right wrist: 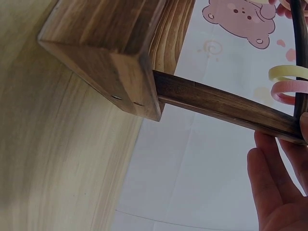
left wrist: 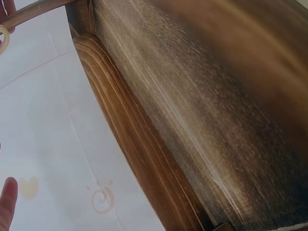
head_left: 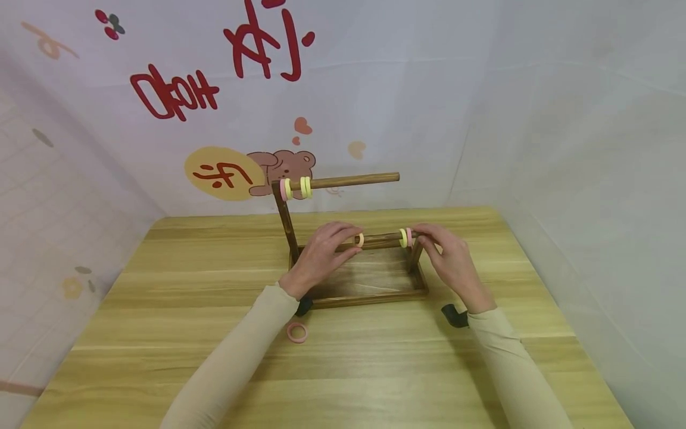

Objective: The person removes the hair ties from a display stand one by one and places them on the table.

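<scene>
In the head view my left hand [head_left: 325, 250] pinches a pale yellow ring [head_left: 360, 241] between thumb and fingers at the left end of the stand's lower rod [head_left: 380, 241]. A yellow ring [head_left: 403, 238] and a pink ring [head_left: 409, 237] hang near that rod's right end. My right hand [head_left: 451, 257] grips the corner where rod and short post meet; in the right wrist view its fingers [right wrist: 272, 175] touch the post [right wrist: 216, 101]. On the higher rod [head_left: 356, 180] sit a pink ring [head_left: 283, 190] and several yellow rings [head_left: 305, 187]. The left wrist view shows only a left fingertip [left wrist: 8, 199].
The stand's wooden tray base [head_left: 370, 297] rests on the wood-grain table [head_left: 214, 333]. A loose pink ring [head_left: 297, 332] lies in front of it, left of centre. A printed white backdrop [head_left: 407, 101] rises behind the table. Dark wrist pieces [head_left: 454, 316] show beside the sleeves.
</scene>
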A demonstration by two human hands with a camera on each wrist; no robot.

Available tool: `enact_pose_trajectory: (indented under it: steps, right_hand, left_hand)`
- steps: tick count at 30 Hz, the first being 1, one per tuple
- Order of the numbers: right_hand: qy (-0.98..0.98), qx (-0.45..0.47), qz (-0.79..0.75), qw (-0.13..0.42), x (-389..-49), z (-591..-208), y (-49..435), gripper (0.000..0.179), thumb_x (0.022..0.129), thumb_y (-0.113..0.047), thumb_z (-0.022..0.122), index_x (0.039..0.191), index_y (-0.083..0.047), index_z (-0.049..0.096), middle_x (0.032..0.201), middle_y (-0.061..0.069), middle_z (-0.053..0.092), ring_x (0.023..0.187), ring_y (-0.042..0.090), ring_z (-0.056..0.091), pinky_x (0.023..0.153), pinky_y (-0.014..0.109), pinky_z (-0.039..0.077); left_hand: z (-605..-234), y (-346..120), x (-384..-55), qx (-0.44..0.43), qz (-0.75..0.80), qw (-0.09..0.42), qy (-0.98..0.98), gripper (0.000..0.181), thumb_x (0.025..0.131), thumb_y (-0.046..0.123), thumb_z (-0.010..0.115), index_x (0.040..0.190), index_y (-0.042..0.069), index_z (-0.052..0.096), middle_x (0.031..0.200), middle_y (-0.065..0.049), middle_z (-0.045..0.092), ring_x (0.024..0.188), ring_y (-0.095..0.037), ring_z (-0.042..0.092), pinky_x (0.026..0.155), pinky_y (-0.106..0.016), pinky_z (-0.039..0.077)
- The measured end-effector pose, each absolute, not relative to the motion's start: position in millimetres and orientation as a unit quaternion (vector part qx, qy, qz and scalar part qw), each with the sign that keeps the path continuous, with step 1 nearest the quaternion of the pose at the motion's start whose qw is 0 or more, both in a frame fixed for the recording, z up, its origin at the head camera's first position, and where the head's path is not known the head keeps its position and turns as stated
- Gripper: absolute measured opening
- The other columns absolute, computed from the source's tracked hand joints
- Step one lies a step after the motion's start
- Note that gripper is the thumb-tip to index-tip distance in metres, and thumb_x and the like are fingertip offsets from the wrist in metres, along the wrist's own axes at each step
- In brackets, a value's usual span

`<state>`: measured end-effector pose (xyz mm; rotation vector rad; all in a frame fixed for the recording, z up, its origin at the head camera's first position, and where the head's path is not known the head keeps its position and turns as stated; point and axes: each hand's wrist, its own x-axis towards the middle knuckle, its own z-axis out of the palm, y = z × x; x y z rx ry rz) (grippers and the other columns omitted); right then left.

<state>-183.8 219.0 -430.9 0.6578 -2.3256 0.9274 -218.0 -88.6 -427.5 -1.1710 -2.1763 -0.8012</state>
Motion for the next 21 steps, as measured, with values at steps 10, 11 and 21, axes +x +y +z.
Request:
enact_pose_trajectory:
  steps: [10,11,21]
  right_hand:
    - [-0.862,0.246,0.344,0.278,-184.5,-431.4,219.5,0.027,0.095,0.001,0.071,0.122,-0.004,0.072,0.118,0.01,0.073,0.106,0.027,0.072,0.089,0.041,0.058]
    - [-0.862,0.246,0.345,0.278,-184.3,-431.2,219.4,0.027,0.095,0.001,0.071,0.122,-0.004,0.072,0.118,0.01,0.073,0.106,0.027,0.072,0.089,0.041,0.058]
    - [-0.864,0.243,0.343,0.276,-184.0,-431.0,219.1,0.027,0.095,0.001,0.071,0.122,-0.004,0.071,0.118,0.011,0.073,0.106,0.028,0.072,0.089,0.043,0.058]
  left_hand:
    - [-425.6,-91.1,-213.6,-0.431,-0.315,0.248,-0.808,0.047,0.089,0.013,0.083,0.133,0.007,0.069,0.124,-0.009,0.067,0.11,-0.022,0.068,0.093,-0.036,0.058]
    - [-425.4,-91.7,-213.2,-0.431,-0.318,0.245,-0.808,0.047,0.089,0.014,0.082,0.133,0.008,0.068,0.124,-0.008,0.067,0.109,-0.022,0.068,0.092,-0.036,0.058]
    - [-426.8,-97.8,-210.3,-0.426,-0.341,0.222,-0.808,0.048,0.089,0.006,0.081,0.135,0.007,0.067,0.124,-0.01,0.065,0.102,-0.028,0.07,0.083,-0.035,0.06]
